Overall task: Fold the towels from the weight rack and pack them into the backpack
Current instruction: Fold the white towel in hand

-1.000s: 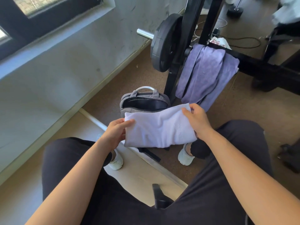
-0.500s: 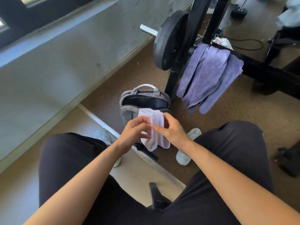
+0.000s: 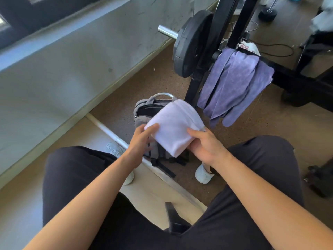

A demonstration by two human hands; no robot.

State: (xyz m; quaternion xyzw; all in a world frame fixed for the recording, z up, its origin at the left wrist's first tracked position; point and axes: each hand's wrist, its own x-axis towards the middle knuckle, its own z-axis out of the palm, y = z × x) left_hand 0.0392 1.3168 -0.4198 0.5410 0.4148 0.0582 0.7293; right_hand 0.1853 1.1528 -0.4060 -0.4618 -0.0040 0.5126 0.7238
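Note:
A folded pale lilac towel (image 3: 175, 126) is held above the open grey backpack (image 3: 144, 114), which stands on the brown floor between my feet. My right hand (image 3: 205, 145) grips the towel's lower right edge from below. My left hand (image 3: 142, 137) lies flat against its left corner, fingers stretched out. A darker purple towel (image 3: 234, 83) hangs over a bar of the black weight rack (image 3: 212, 47), right of the backpack.
A black weight plate (image 3: 191, 44) on a steel bar sits on the rack just behind the backpack. A grey wall runs along the left. A white pipe (image 3: 108, 129) lies on the floor by my left shoe. A dumbbell (image 3: 268, 11) rests far back.
The towel was spread wide between both hands, then brought together into a narrow bundle, and is now a compact folded square lifted over the backpack's opening.

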